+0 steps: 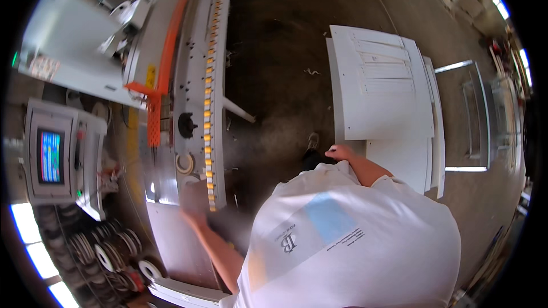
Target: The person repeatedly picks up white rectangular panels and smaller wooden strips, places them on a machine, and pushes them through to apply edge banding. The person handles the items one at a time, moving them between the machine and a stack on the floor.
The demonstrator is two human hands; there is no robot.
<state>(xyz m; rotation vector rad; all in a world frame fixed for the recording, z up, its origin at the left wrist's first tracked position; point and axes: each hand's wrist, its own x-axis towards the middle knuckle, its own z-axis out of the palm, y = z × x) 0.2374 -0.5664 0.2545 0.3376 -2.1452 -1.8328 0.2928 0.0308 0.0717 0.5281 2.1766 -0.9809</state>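
My left hand (pixel 194 198) reaches over the near end of the machine's metal table, beside the rail of yellow rollers (pixel 209 102). It is smeared by motion, so its fingers do not show clearly. Just beyond it on the table lies a cream-coloured ring-shaped roll (pixel 184 164), with a paler round piece between the roll and the hand. My right hand (pixel 340 152) hangs low at my front, near the stack of white panels (pixel 388 120). Its fingers are curled in; a small pale spot shows at them, too small to name.
An orange guard (pixel 154 120) runs along the machine on the left, with a control screen (pixel 51 157) nearer the left rim. Several reels (pixel 105 256) stand at lower left. Thin white strips (pixel 385 60) lie on the panels; a metal frame (pixel 482 117) stands right of them.
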